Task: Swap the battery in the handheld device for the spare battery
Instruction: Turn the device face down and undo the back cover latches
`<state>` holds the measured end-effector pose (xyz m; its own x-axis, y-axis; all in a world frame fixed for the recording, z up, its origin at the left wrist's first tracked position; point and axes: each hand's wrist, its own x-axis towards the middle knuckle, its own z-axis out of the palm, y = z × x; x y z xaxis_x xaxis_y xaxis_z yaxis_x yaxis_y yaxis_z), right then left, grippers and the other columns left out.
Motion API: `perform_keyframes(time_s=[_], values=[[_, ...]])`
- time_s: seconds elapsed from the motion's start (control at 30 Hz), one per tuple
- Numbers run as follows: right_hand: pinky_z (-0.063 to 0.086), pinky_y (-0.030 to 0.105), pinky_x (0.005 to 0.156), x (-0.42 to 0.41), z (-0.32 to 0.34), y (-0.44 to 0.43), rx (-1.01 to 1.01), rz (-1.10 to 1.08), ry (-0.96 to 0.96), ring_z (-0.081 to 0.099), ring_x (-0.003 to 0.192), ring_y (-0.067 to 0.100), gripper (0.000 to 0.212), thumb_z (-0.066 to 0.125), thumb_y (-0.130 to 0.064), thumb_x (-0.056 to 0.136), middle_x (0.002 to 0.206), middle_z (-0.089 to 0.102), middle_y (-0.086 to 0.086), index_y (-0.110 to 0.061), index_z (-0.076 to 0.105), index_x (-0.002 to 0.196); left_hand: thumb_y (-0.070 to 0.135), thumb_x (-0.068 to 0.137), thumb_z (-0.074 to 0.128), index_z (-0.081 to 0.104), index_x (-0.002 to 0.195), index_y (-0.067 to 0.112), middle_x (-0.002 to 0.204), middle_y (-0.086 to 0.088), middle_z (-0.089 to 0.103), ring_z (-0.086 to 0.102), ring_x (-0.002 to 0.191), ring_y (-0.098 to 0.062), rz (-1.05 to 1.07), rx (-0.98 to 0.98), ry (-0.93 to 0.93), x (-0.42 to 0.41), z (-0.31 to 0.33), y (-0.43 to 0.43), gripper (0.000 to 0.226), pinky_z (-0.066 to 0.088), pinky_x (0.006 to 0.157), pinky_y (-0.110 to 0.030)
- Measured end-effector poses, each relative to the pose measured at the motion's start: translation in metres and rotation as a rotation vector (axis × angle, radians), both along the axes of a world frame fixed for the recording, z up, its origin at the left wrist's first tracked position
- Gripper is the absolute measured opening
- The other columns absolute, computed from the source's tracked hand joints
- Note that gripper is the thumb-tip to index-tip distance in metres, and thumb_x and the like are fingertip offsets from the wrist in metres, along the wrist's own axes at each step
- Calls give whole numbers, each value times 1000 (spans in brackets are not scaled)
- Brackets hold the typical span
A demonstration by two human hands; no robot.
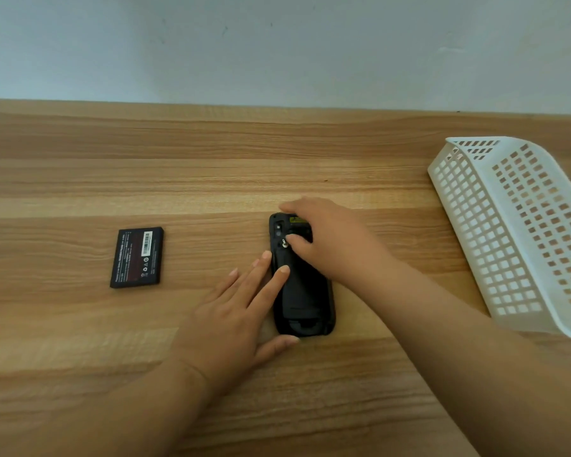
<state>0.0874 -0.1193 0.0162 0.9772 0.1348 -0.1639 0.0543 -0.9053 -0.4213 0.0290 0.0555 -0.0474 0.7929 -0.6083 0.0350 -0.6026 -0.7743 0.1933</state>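
A black handheld device (305, 291) lies back-side up at the middle of the wooden table (211, 166). My left hand (234, 311) rests flat against its left side, fingers spread, index fingertip on the back cover and thumb at the bottom corner. My right hand (323, 232) covers the device's top end, with fingertips at a small silver screw or latch (285, 244) on the back. A flat black battery (136, 257) with a white barcode label lies alone on the table to the left, well apart from both hands.
A white plastic lattice basket (515, 225) lies tipped at the right side of the table, close to my right forearm. A pale wall runs behind the table's far edge.
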Motion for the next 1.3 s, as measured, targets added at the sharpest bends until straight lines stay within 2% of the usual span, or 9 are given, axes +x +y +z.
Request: perform_keyframes(time_s=[0.07,0.17,0.5,0.63,0.73,0.83,0.97,1.07,1.3], values=[[46,33,92,11,-1,5,-29,6,68,54,111,19,39,57,-24,85,124,58,1,-28,52,123,67,89,22,31,142,14,145,-14,36,35,128,-15,-2,1,1,0,0,0,75,20,107,-31],[46,28,77,18,1,8,-5,-25,80,56,102,19,33,61,-24,81,117,60,2,-27,56,114,67,88,25,31,142,14,145,-14,36,35,129,-16,-2,-1,-5,1,0,0,75,20,107,-32],[44,28,66,16,1,20,107,-148,87,54,85,18,26,62,-19,77,111,56,2,-24,56,102,67,88,24,31,142,14,145,-15,35,35,128,-15,1,-28,16,1,0,0,75,21,107,-31],[44,28,69,19,-2,21,122,-177,102,53,89,17,24,58,-17,80,115,56,2,-25,57,103,67,88,26,29,143,14,146,-14,33,35,129,-16,0,-21,17,1,-1,1,77,21,107,-32],[41,25,80,13,5,5,253,-238,103,51,106,16,32,60,-23,83,126,51,0,-26,55,114,68,87,26,30,142,14,146,-14,34,38,128,-17,3,-11,14,1,0,0,77,20,107,-33],[28,20,91,-11,17,-16,-7,19,10,39,119,10,53,62,-49,77,128,46,-6,-29,48,124,69,87,25,29,143,13,146,-14,34,39,127,-15,7,-14,15,1,-1,0,79,20,107,-31],[28,23,104,-41,20,-25,-272,355,135,29,130,6,86,57,-65,71,144,31,-12,-29,26,142,69,87,26,28,143,4,147,-14,31,29,129,-11,16,-6,8,1,-2,0,86,22,106,-31],[27,22,104,-43,18,-26,-293,393,132,25,133,6,97,56,-69,69,148,23,-13,-27,15,146,69,87,26,30,141,-1,147,-14,28,21,131,-9,24,20,2,1,-3,0,89,17,107,-29],[24,27,109,-41,16,-20,-310,407,92,23,134,11,97,55,-68,71,149,22,-9,-23,13,146,69,88,24,30,140,-3,145,-14,32,31,130,-14,20,43,-17,0,-3,0,89,21,106,-31]])
